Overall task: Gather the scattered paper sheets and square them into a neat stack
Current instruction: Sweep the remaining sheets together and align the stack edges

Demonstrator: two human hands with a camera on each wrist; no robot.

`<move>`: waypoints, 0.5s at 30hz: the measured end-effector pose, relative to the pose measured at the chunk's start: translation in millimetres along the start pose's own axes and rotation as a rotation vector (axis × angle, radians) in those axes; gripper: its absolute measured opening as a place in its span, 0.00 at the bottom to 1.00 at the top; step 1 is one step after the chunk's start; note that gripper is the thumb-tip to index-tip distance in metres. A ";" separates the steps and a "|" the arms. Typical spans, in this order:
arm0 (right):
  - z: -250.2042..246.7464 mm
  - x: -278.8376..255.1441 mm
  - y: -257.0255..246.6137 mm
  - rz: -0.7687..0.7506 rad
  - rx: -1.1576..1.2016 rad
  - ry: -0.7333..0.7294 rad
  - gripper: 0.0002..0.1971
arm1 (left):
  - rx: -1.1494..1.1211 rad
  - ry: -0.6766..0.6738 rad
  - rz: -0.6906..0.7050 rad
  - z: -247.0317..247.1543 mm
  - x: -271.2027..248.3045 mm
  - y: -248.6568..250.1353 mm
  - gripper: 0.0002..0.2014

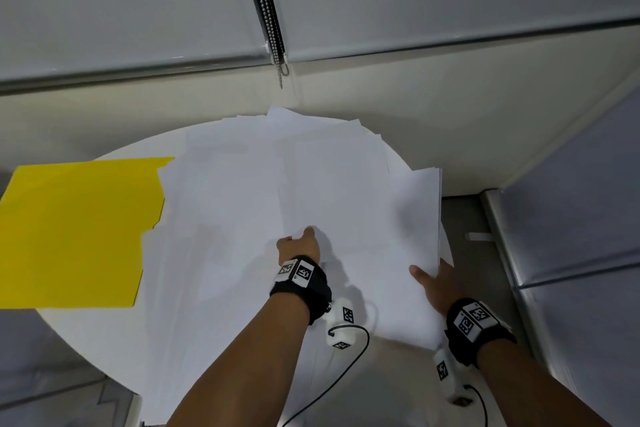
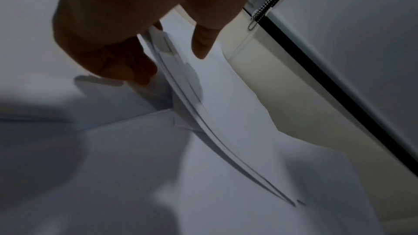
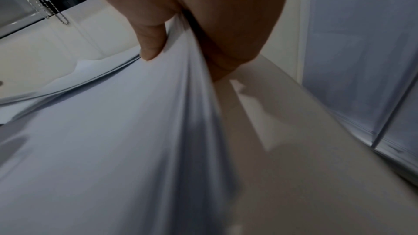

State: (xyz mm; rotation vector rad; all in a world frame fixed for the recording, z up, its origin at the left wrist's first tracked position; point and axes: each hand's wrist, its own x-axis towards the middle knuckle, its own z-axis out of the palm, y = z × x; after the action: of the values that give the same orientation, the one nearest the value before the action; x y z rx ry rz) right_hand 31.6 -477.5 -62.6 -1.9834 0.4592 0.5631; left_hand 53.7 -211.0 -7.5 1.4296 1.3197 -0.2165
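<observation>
Several white paper sheets (image 1: pixel 277 184) lie overlapped and askew across a round white table (image 1: pixel 86 333). My left hand (image 1: pixel 299 243) pinches the near corner of a few middle sheets (image 2: pixel 192 99), thumb on top and fingers beneath, lifting that corner off the pile. My right hand (image 1: pixel 433 282) grips a thicker bundle of sheets (image 1: pixel 419 211) at the table's right edge. In the right wrist view the thumb (image 3: pixel 151 42) presses on top of the bundle (image 3: pixel 113 131) and the fingers (image 3: pixel 226 56) curl under it.
A yellow sheet (image 1: pixel 76 229) lies on the left of the table, partly under the white sheets and overhanging the edge. A beaded blind cord (image 1: pixel 270 10) hangs at the wall behind. A grey panel (image 1: pixel 571 218) stands close on the right.
</observation>
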 end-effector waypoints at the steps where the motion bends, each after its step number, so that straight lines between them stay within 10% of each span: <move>1: -0.1 0.4 0.3 -0.001 -0.002 -0.003 0.17 | 0.025 -0.009 0.000 1.3 2.0 1.8 0.35; 15: -4.9 -8.4 -12.9 0.030 0.062 -0.066 0.18 | 0.189 0.023 0.446 -53.7 28.7 0.7 0.24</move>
State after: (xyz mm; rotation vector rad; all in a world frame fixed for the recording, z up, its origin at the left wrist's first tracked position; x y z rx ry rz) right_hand 32.6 -475.5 -46.6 -1.8959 0.4611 0.6236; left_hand 36.9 -152.4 -8.8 1.8507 0.9846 -0.0274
